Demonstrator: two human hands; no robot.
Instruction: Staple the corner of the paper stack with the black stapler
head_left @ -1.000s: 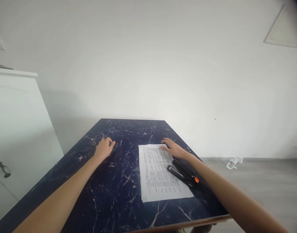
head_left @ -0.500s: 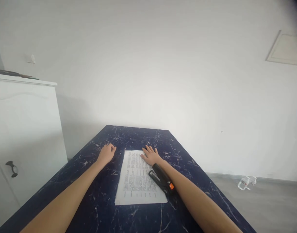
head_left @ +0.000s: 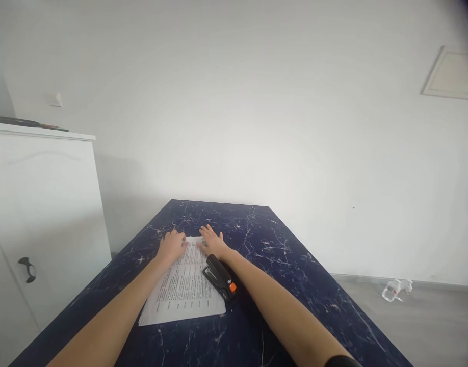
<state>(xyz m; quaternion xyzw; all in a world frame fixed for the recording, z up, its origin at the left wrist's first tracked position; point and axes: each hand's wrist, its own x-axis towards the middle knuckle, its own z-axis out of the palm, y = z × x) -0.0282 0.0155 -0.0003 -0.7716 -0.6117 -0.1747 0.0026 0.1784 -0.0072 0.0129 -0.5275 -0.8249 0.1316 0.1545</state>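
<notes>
A stack of printed paper sheets (head_left: pixel 182 288) lies on the dark blue marbled table, its lower left edge fanned slightly. My left hand (head_left: pixel 173 246) rests at the far left corner of the stack, fingers a little bent and apart, thumb side touching the paper. On the far right corner lies my right hand (head_left: pixel 213 243), palm down with fingers spread. A black stapler (head_left: pixel 218 279) with an orange button sits on the right edge of the sheets, just beside my right forearm.
The table (head_left: pixel 218 216) reaches close to a white wall. A white cabinet (head_left: pixel 43 193) with a dark handle (head_left: pixel 27 269) stands at the left, with long dark items (head_left: pixel 23 122) on top. Clear plastic bottles (head_left: pixel 393 289) are on the floor at the right.
The paper and the stapler on it have shifted left, and the sheets have turned askew. My right hand moved left with them. My left hand uncurled and now touches the paper.
</notes>
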